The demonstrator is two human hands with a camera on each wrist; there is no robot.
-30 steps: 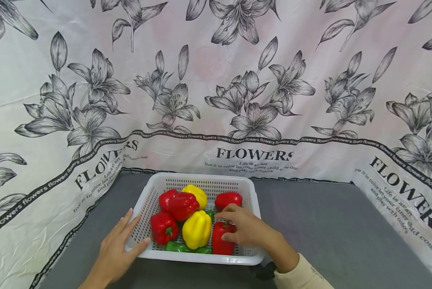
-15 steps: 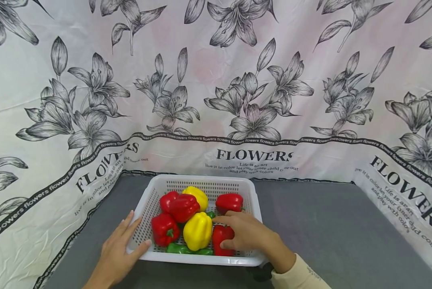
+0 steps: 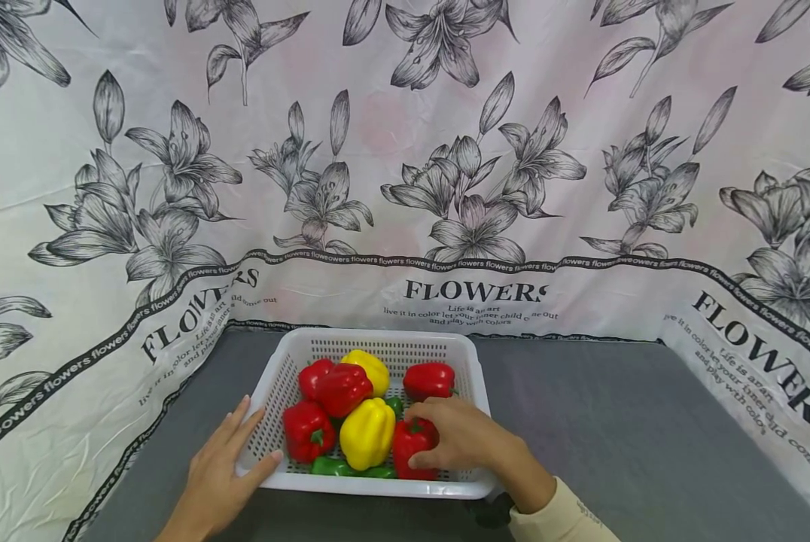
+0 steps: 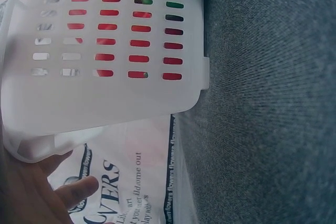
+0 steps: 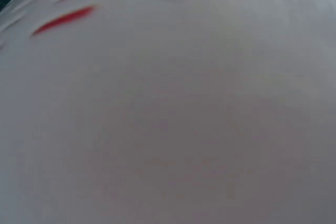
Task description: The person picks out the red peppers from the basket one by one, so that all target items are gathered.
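Observation:
A white perforated plastic basket (image 3: 371, 486) holds red and yellow bell peppers and green peppers. My right hand (image 3: 469, 438), reaching in at the front right, grips an upright red bell pepper (image 3: 410, 450) between thumb and fingers; its green stem faces up. Beside it stands a yellow bell pepper (image 3: 367, 435). My left hand (image 3: 218, 470) rests at the basket's front left corner, thumb on the rim and fingers spread along the outer side. In the left wrist view, the left fingers (image 4: 79, 191) extend past the basket wall (image 4: 105, 103). The basket wall (image 5: 168, 108) fills the right wrist view, hiding the right hand.
Several more peppers lie in the basket: a red bell pepper (image 3: 429, 381) at back right, stacked red ones (image 3: 342, 390) at left, a yellow one (image 3: 369, 370) behind, a green pepper (image 3: 337, 467) along the front. Grey table (image 3: 581, 429) surrounds it, backed by flowered cloth (image 3: 351, 290).
The red bell pepper at front right has tipped slightly left, its stem now showing, as my right hand closed round it. My left hand stays at the corner.

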